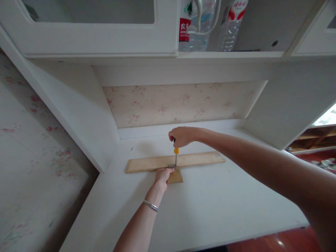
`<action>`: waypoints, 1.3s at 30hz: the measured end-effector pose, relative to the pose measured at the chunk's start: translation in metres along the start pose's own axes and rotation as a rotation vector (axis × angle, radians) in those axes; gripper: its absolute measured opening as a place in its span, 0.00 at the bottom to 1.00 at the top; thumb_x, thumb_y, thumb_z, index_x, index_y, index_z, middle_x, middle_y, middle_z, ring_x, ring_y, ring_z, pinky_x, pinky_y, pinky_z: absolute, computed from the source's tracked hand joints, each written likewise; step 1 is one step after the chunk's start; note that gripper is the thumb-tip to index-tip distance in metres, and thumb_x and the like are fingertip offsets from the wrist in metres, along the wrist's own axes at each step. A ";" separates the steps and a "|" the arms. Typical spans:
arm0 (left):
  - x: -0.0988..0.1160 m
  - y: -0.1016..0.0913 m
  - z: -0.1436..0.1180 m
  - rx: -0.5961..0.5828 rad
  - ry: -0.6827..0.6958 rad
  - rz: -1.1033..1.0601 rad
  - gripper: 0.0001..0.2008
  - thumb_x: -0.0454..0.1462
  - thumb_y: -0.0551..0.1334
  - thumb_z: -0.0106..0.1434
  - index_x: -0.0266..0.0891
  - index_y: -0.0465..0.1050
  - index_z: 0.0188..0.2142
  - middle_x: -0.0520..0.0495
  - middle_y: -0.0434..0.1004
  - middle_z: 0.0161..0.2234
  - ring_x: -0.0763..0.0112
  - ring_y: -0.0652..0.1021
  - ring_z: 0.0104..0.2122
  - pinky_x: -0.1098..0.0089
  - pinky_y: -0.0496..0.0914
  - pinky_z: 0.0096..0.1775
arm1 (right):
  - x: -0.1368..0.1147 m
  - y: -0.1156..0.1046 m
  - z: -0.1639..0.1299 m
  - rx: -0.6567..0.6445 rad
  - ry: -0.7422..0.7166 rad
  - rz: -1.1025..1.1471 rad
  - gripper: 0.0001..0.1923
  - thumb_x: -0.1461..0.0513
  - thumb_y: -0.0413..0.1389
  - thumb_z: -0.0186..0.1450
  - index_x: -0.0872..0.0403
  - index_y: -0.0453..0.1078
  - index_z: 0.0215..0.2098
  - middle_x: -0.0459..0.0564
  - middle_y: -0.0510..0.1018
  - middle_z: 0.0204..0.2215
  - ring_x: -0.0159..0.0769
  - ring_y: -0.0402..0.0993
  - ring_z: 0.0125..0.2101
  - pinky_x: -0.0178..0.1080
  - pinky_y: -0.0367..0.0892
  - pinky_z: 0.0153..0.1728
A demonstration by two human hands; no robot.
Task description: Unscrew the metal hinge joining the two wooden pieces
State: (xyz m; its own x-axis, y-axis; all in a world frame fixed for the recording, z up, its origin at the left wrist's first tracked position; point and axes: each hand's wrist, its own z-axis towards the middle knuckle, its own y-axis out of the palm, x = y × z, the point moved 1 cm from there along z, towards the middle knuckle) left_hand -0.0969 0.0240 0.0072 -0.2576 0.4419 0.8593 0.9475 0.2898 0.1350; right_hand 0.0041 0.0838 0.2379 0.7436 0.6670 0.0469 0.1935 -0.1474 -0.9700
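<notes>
A long, pale wooden board point(199, 159) lies across the white surface, with a short flared wooden piece point(176, 177) at its near edge. Where the two meet sits a small metal bracket point(172, 166), possibly a hinge. My right hand point(183, 136) is closed around the handle of a screwdriver point(176, 151), yellow at its lower end. The screwdriver stands upright with its tip down at the bracket. My left hand point(163, 175) is closed on the short wooden piece beside the bracket, some of its fingers hidden. A silver bangle point(150, 205) circles the left wrist.
The white worktop point(210, 206) lies in a recess between side panels. Overhead is a cabinet point(105, 40) holding plastic bottles point(231, 29) and a white looped handle-like object point(206, 32). Floral wallpaper point(162, 108) covers the back. Reddish floor point(275, 241) shows beyond the front edge.
</notes>
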 end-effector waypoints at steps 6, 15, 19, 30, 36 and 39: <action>-0.002 -0.001 0.003 0.011 0.001 0.010 0.11 0.31 0.69 0.43 0.34 0.77 0.30 0.42 0.80 0.30 0.64 0.79 0.31 0.71 0.70 0.29 | 0.001 -0.002 0.000 -0.095 0.134 0.099 0.21 0.55 0.49 0.59 0.61 0.71 0.42 0.55 0.77 0.25 0.36 0.72 0.20 0.37 0.61 0.24; 0.001 0.000 -0.001 -0.002 -0.009 0.008 0.11 0.30 0.69 0.43 0.33 0.77 0.30 0.42 0.80 0.31 0.65 0.79 0.30 0.70 0.70 0.29 | 0.000 -0.006 -0.001 -0.110 0.122 0.134 0.22 0.56 0.50 0.59 0.62 0.68 0.46 0.56 0.77 0.27 0.36 0.72 0.20 0.36 0.62 0.22; -0.001 -0.001 0.001 -0.002 -0.014 0.015 0.11 0.31 0.69 0.44 0.33 0.76 0.30 0.41 0.80 0.31 0.64 0.79 0.30 0.70 0.70 0.29 | -0.001 -0.008 0.000 -0.070 0.079 0.152 0.27 0.61 0.55 0.53 0.59 0.64 0.52 0.57 0.78 0.35 0.34 0.72 0.22 0.35 0.61 0.21; -0.003 -0.002 0.004 -0.019 -0.002 0.005 0.11 0.31 0.69 0.44 0.33 0.77 0.31 0.41 0.80 0.32 0.63 0.79 0.31 0.68 0.72 0.32 | -0.002 -0.010 -0.001 -0.060 0.072 0.076 0.24 0.61 0.54 0.52 0.60 0.68 0.48 0.58 0.78 0.35 0.36 0.73 0.22 0.36 0.62 0.23; 0.000 0.000 0.001 -0.018 0.004 -0.006 0.11 0.30 0.69 0.44 0.33 0.77 0.31 0.42 0.80 0.31 0.63 0.79 0.32 0.68 0.72 0.35 | 0.001 -0.007 0.002 -0.098 0.128 0.144 0.26 0.60 0.50 0.57 0.64 0.66 0.52 0.56 0.78 0.26 0.37 0.73 0.19 0.37 0.63 0.24; 0.001 0.001 0.000 -0.020 0.000 -0.014 0.10 0.30 0.68 0.44 0.33 0.77 0.30 0.42 0.80 0.31 0.62 0.79 0.32 0.67 0.72 0.34 | 0.002 -0.006 0.004 -0.067 0.080 0.116 0.26 0.60 0.54 0.55 0.62 0.68 0.50 0.56 0.78 0.27 0.38 0.74 0.23 0.37 0.63 0.26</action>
State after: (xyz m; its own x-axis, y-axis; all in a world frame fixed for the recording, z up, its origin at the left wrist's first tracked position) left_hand -0.0967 0.0245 0.0087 -0.2706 0.4381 0.8572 0.9476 0.2784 0.1568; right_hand 0.0012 0.0889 0.2431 0.8114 0.5828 -0.0433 0.1434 -0.2704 -0.9520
